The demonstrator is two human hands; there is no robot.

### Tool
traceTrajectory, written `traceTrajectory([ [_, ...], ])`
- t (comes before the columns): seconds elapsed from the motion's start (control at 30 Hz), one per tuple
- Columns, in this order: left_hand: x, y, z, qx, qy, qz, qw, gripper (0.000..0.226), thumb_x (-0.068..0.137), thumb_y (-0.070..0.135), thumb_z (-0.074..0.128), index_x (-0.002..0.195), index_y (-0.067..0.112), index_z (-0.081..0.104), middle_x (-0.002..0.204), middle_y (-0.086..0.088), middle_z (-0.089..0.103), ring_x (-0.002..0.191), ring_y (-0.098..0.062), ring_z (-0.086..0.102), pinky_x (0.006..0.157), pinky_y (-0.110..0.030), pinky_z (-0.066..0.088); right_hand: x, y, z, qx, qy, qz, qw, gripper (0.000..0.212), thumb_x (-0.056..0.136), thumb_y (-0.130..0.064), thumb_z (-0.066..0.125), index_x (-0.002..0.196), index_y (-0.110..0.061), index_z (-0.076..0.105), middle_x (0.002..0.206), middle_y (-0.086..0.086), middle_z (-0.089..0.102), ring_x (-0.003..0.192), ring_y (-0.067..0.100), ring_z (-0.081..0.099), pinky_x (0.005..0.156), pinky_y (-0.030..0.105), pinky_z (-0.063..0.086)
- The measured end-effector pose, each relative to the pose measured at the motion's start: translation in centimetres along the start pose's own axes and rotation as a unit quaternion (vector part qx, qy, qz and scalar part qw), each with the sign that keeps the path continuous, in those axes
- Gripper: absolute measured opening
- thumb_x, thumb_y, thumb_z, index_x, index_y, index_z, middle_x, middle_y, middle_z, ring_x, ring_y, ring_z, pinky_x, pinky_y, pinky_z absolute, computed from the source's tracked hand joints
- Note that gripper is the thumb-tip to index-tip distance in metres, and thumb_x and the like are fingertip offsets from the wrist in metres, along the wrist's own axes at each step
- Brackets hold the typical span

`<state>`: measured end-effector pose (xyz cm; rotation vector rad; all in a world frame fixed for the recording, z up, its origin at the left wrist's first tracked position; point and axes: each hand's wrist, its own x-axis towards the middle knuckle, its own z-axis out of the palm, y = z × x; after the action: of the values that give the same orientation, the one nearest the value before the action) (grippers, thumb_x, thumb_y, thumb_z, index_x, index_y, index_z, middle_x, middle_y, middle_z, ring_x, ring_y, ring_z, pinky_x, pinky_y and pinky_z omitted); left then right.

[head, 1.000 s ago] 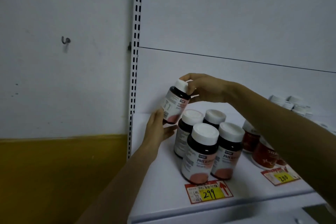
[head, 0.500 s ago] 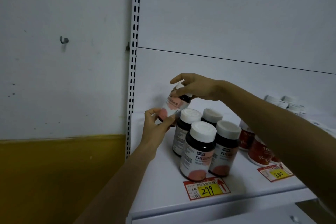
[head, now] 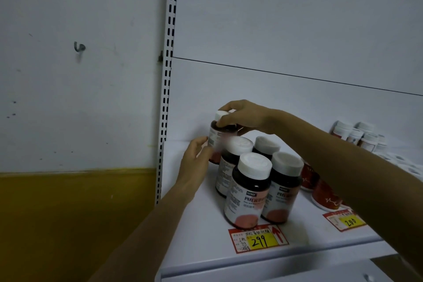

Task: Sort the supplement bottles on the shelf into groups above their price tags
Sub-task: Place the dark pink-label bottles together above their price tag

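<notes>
A dark supplement bottle (head: 218, 138) with a white cap and pink label stands upright at the back left of the white shelf (head: 196, 242). My right hand (head: 242, 117) grips it at the cap and neck from above. My left hand (head: 195, 162) touches its lower left side. In front of it stand several matching bottles (head: 249, 190) in a tight group above the red and yellow price tag (head: 257, 239) marked 299. Red bottles (head: 325, 194) sit to the right, partly hidden by my right forearm, above a second price tag (head: 345, 221) marked 200.
Several white-capped bottles (head: 357, 136) stand at the far back right of the shelf. A slotted metal upright (head: 168, 75) runs along the shelf's left edge. Beyond it is a white wall with a yellow lower band (head: 75, 224).
The held bottle, tilted in the air a second ago, has come down and now stands upright behind the group. Both hands followed it down and stay on it.
</notes>
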<state>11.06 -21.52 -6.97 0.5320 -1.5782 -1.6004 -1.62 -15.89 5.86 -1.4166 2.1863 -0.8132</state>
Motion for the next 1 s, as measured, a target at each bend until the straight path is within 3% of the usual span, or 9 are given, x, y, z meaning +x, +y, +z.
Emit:
traceTrajectory([
  [0.1, 0.2, -0.5, 0.3, 0.031, -0.017, 0.008, 0.999, 0.023, 0.097, 0.026, 0.039, 0.115, 0.032, 0.051, 0.107, 0.016, 0.056, 0.100, 0.001, 0.051, 0.076, -0.015, 0.039, -0.3, 0.6, 0.2, -0.033, -0.029, 0.016, 0.999, 0.039, 0.083, -0.017, 0.067, 0.120, -0.017, 0.056, 0.105, 0.004, 0.059, 0.082, 0.014, 0.060, 0.067, 0.022, 0.052],
  [0.2, 0.4, -1.0, 0.2, 0.040, -0.012, -0.001, 0.999, 0.019, 0.097, 0.033, 0.036, 0.105, 0.037, 0.053, 0.106, 0.016, 0.060, 0.105, -0.006, 0.054, 0.084, -0.023, 0.040, -0.5, 0.9, 0.5, -0.075, -0.052, 0.029, 0.995, 0.041, 0.085, -0.027, 0.066, 0.124, -0.019, 0.054, 0.106, -0.001, 0.059, 0.086, 0.011, 0.060, 0.065, 0.019, 0.050],
  [0.3, 0.3, -1.0, 0.3, 0.047, -0.014, 0.005, 0.999, 0.018, 0.097, 0.037, 0.035, 0.103, 0.039, 0.052, 0.105, 0.017, 0.059, 0.106, -0.008, 0.055, 0.085, -0.024, 0.041, -0.9, 0.5, 0.3, -0.102, -0.054, 0.026, 0.993, 0.046, 0.089, -0.050, 0.054, 0.122, -0.018, 0.058, 0.120, 0.000, 0.060, 0.107, 0.018, 0.057, 0.090, 0.030, 0.050],
  [0.37, 0.2, -0.9, 0.3, 0.053, -0.022, 0.009, 0.998, 0.020, 0.097, 0.038, 0.036, 0.111, 0.035, 0.050, 0.110, 0.014, 0.058, 0.106, -0.008, 0.054, 0.082, -0.021, 0.039, -1.3, 0.3, -0.1, -0.132, -0.045, 0.026, 0.990, 0.049, 0.091, -0.054, 0.046, 0.123, -0.019, 0.057, 0.124, 0.001, 0.059, 0.111, 0.021, 0.056, 0.097, 0.036, 0.044],
  [0.47, -0.1, -0.5, 0.5, 0.061, -0.039, 0.016, 0.997, 0.036, 0.096, 0.035, 0.041, 0.131, 0.025, 0.041, 0.120, 0.009, 0.051, 0.107, -0.007, 0.048, 0.073, -0.012, 0.037, -1.8, 0.3, -0.4, -0.129, -0.028, 0.025, 0.991, 0.049, 0.092, -0.054, 0.044, 0.128, -0.023, 0.055, 0.127, 0.000, 0.057, 0.110, 0.021, 0.058, 0.090, 0.031, 0.040],
  [0.57, -0.4, -0.3, 0.6, 0.056, -0.061, 0.019, 0.996, 0.047, 0.094, 0.041, 0.041, 0.138, 0.024, 0.033, 0.122, 0.012, 0.042, 0.111, -0.004, 0.041, 0.070, -0.007, 0.034, -2.2, 0.6, 0.2, -0.146, -0.022, 0.019, 0.989, 0.052, 0.091, -0.051, 0.050, 0.135, -0.023, 0.048, 0.137, 0.001, 0.049, 0.117, 0.021, 0.053, 0.091, 0.027, 0.038],
  [0.67, -0.4, -0.5, 0.6, 0.055, -0.083, 0.023, 0.995, 0.051, 0.089, 0.051, 0.042, 0.134, 0.028, 0.035, 0.123, 0.013, 0.046, 0.116, -0.006, 0.044, 0.077, -0.011, 0.037, -2.2, 0.9, 1.2, -0.180, 0.024, 0.002, 0.983, 0.051, 0.092, -0.046, 0.050, 0.136, -0.021, 0.044, 0.144, 0.003, 0.042, 0.125, 0.021, 0.044, 0.088, 0.026, 0.032],
  [0.83, -0.4, -0.7, 0.6, 0.060, -0.093, 0.029, 0.994, 0.067, 0.074, 0.063, 0.042, 0.132, 0.029, 0.037, 0.123, 0.013, 0.048, 0.117, -0.007, 0.046, 0.089, -0.022, 0.039, -2.0, 1.1, 1.6, -0.198, 0.048, -0.003, 0.979, 0.048, 0.092, -0.045, 0.050, 0.132, -0.019, 0.046, 0.141, 0.006, 0.045, 0.123, 0.022, 0.045, 0.087, 0.027, 0.033],
  [1.0, -0.4, -0.7, 0.6, 0.053, -0.092, 0.026, 0.994, 0.061, 0.078, 0.061, 0.042, 0.130, 0.030, 0.037, 0.122, 0.013, 0.049, 0.114, -0.006, 0.047, 0.081, -0.016, 0.040, -2.0, 0.9, 1.5, -0.189, 0.061, -0.009, 0.980, 0.047, 0.090, -0.046, 0.054, 0.128, -0.018, 0.052, 0.140, 0.004, 0.046, 0.124, 0.021, 0.045, 0.086, 0.026, 0.032],
])
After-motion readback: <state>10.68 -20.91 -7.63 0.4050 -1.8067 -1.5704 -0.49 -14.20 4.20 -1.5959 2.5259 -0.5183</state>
